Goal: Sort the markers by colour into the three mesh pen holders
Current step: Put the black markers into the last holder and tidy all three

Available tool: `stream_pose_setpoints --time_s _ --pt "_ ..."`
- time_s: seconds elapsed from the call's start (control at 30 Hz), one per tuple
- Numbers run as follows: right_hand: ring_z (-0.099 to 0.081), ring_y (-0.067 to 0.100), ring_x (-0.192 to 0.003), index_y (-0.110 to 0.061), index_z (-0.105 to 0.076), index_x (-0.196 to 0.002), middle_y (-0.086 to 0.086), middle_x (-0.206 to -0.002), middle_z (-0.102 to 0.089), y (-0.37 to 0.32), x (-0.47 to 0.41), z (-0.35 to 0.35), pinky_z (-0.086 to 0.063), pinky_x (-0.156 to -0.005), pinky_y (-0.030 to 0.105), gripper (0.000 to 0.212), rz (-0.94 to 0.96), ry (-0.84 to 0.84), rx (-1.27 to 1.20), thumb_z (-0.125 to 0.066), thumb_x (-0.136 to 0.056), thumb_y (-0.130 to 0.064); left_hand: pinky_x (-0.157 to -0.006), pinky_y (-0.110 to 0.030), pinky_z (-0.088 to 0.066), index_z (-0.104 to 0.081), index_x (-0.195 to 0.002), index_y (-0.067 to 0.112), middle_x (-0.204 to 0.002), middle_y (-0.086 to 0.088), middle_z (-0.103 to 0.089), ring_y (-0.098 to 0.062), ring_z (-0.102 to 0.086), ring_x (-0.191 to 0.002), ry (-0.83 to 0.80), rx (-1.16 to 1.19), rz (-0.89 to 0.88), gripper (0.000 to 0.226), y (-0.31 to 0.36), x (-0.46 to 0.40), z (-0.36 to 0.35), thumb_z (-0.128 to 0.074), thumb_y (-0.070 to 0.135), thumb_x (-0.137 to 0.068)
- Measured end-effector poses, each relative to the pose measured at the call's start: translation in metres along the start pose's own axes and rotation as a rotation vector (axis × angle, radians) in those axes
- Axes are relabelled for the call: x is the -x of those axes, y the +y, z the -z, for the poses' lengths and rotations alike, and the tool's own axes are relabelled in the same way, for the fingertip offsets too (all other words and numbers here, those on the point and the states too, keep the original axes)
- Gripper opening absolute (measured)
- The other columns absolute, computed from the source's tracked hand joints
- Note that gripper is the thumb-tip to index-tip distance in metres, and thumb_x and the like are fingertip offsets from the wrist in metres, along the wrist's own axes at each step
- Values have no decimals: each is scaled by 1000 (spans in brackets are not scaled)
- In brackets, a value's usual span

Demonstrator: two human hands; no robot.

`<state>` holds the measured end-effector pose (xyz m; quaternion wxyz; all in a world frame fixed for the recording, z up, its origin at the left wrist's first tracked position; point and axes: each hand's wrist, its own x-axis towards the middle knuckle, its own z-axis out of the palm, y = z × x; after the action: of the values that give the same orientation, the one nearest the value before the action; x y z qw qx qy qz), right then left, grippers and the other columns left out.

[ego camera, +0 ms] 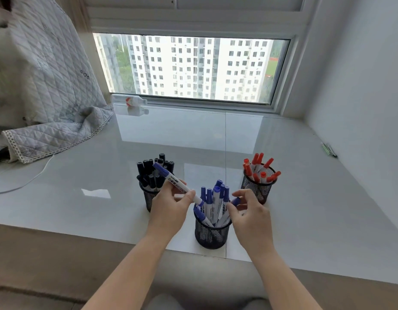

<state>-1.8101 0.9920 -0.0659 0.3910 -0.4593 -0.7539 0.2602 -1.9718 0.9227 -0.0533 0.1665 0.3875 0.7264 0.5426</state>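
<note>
over the near edge of the glossy sill, the left hand point(169, 209) pinches a blue marker point(178, 183) by its lower barrel between thumb and fingers, capped end tilted up and away across the front of the black-marker holder point(148, 199). the right hand point(249, 212) is curled at the rim of the blue-marker holder point(210, 234), fingertips closed on the cap of another blue marker point(236, 201) that leans out of that holder's right side. the red-marker holder point(258, 186) stands well apart to the right, its markers splayed.

the sort looks nearly finished, each holder showing one colour only. the risks, as i judge them: the blue holder is crowded and its markers fan outward, so pushing the held marker in at a slant could lever a neighbour out or jam on the caps. the holder sits close to the sill's front edge, and a sideways shove from either hand could tip or slide it off. the raised marker also hovers right by the black set, so a careless drop would land it in the wrong holder
</note>
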Motion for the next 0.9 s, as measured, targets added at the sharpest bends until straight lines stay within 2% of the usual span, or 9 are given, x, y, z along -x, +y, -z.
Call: stream_pose_setpoints --time_s 0.07,0.17,0.3,0.37,0.5,0.63,0.7,0.77,0.9 --pt "-60 11 -69 -18 -61 -91 -3 -76 -64 0 1 -2 -45 -61 17 12 66 -14 95 -68 -81 -19 -77 -36 -52 -51 -81 31 -78 17 -68 -1 -67 -76 -36 45 -6 10 4 1 -2 -56 29 -89" --pt "-56 10 -70 -20 -63 -88 -2 -77 -64 1 0 -2 -33 -57 7 9 87 -51 160 -67 -81 -21 -80 -38 -52 -56 -77 30 -77 15 -70 1 -67 -74 -44 81 -14 17 10 3 -7 -49 35 -92" --pt "-55 8 -73 -19 -62 -92 -4 -81 -64 -2 -5 1 -37 -58 9 12 85 -58 123 -66 -82 -24 -71 -26 -47 -65 -79 27 -77 8 -66 0 -57 -72 -30 94 -76 38 8 11 -9 -41 57 -79" --pt "-55 6 -70 -20 -60 -99 -7 -81 -61 -6 -11 2 -39 -58 12 20 94 -52 80 -67 -81 -25 -66 -15 -42 -66 -81 22 -78 5 -64 2 -54 -72 -14 88 -110 43 6 14 -8 -42 57 -76" --pt "-49 6 -73 -23 -57 -112 -9 -81 -57 -17 -27 1 -35 -61 12 27 214 -138 203 -61 -85 -28 -61 -2 -39 -60 -80 35 -76 11 -64 12 -57 -72 -7 67 -132 7 8 15 -10 -56 35 -86" --pt "-51 14 -97 -23 -56 -117 -3 -103 -59 -24 -36 -3 -43 -79 23 28 291 -206 360 -54 -90 -29 -58 -6 -43 -48 -89 32 -72 15 -63 10 -60 -71 0 -38 -166 19 0 15 -14 -64 24 -85" --pt "-50 15 -99 -21 -57 -115 -2 -107 -58 -24 -36 -2 -43 -82 25 26 310 -225 391 -53 -90 -29 -58 -11 -46 -38 -105 28 -73 15 -61 8 -61 -69 11 -63 -165 37 -4 17 -15 -66 24 -82" --pt "-48 16 -100 -20 -56 -113 -2 -108 -57 -24 -36 -1 -41 -84 27 26 327 -264 432 -53 -90 -31 -55 -10 -47 -25 -121 34 -71 17 -60 5 -63 -64 13 -67 -176 61 -5 20 -15 -68 22 -79" --pt "-46 18 -102 -19 -56 -111 -1 -108 -56 -20 -36 4 -38 -87 28 25 325 -331 470 -53 -90 -32 -49 -7 -44 -15 -129 43 -75 16 -53 13 -59 -63 36 -141 -218 79 -1 20 -12 -68 16 -77"
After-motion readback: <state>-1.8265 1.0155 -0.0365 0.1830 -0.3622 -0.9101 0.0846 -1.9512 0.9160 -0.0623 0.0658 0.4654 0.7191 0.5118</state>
